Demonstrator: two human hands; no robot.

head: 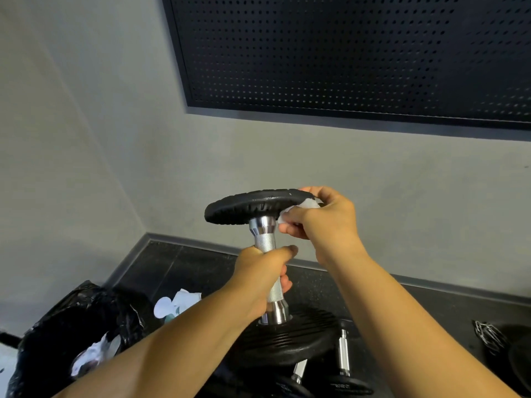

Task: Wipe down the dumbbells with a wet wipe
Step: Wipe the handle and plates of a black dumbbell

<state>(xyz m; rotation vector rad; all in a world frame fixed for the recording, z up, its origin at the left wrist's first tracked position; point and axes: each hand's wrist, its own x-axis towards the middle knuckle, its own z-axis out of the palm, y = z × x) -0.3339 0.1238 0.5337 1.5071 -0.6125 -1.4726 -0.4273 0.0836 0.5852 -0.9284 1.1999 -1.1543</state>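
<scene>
Left hand (264,280) is wrapped tight round the knurled chrome handle (274,291), holding the black-plated dumbbell (265,239) upright above the black rubber floor (186,265). Right hand (321,216) pinches the crumpled white wet wipe (290,215) against the rim of the upper black round plate (253,206), fingers curled under its edge. So the wipe is on the top plate's rim right now. I'd judge the handle under that left palm and the lower plate (287,340) not yet done, though which surfaces are already clean I can't tell. Below, more chrome-handled dumbbells (343,354) lie on the floor, likely waiting their turn. At left, a black bin bag (71,320) holds crumpled white wipes (94,354), which suggests the job is well under way.
</scene>
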